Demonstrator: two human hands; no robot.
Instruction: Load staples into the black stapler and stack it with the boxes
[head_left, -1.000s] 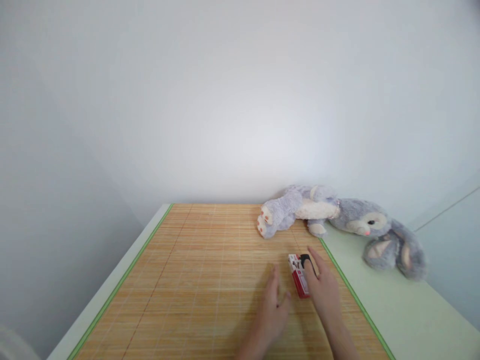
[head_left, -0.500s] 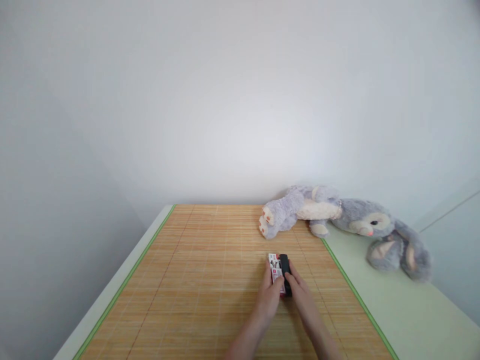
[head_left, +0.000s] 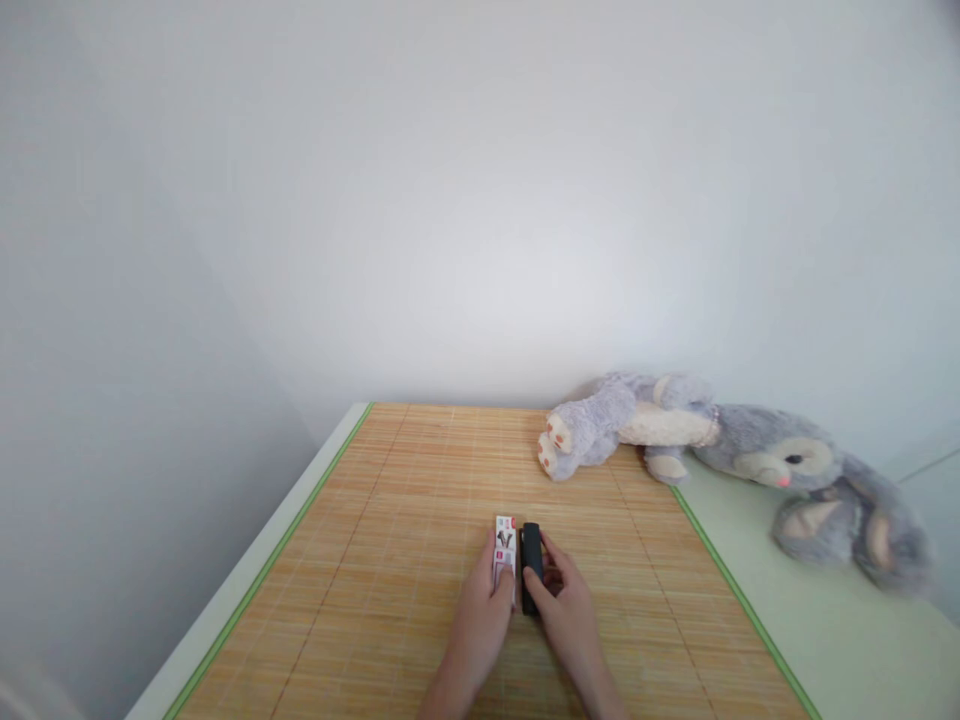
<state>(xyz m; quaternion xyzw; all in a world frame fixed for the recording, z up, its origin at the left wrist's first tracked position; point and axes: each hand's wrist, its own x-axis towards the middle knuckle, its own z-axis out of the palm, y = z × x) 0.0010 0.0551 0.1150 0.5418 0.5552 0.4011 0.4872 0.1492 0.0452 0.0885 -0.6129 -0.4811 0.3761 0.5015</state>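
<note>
My left hand (head_left: 482,607) grips a small white box (head_left: 505,540) with pink and red print and a dark picture on top, its thumb pressed on the near part. Beside it, my right hand (head_left: 564,603) is closed around a long, narrow black object that looks like a stapler (head_left: 531,548), thumb on top and fingers along the right side. A slim gap separates the box from the stapler. Both lie lengthwise, pointing away from me, low over the bamboo mat (head_left: 420,520). The hands hide the near ends in part.
A grey plush rabbit (head_left: 667,425) lies across the mat's far right corner and onto the pale table (head_left: 795,610). Green edging (head_left: 300,515) borders the mat. Behind the table rises a white wall (head_left: 480,200).
The box and the stapler, side by side and touching before, are now slightly apart. Both hands appear further left in the picture, while the view has turned a little and the rabbit appears further right.
</note>
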